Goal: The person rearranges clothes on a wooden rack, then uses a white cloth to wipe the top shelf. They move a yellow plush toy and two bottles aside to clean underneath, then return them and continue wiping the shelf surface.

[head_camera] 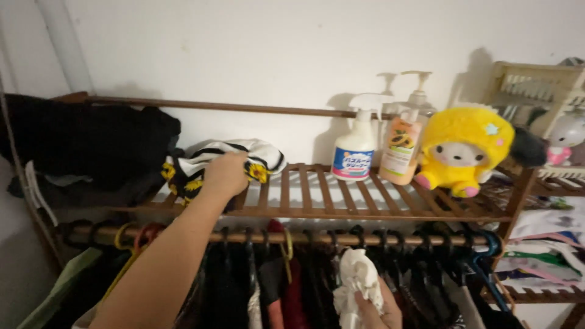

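Note:
My left hand (224,173) reaches up onto the wooden slatted shelf (341,198) and grips a bundled black and white striped cloth with yellow flowers (244,155) at the shelf's left. My right hand (375,311) is low at the bottom edge, closed around a crumpled white cloth (359,283) in front of the hanging clothes.
A white spray bottle (354,143), an orange pump bottle (402,143) and a yellow plush toy (463,149) stand on the shelf's right. A black garment (91,146) is heaped at left. Dark clothes hang on a rail (317,239) below. Another shelf unit (536,91) stands at right.

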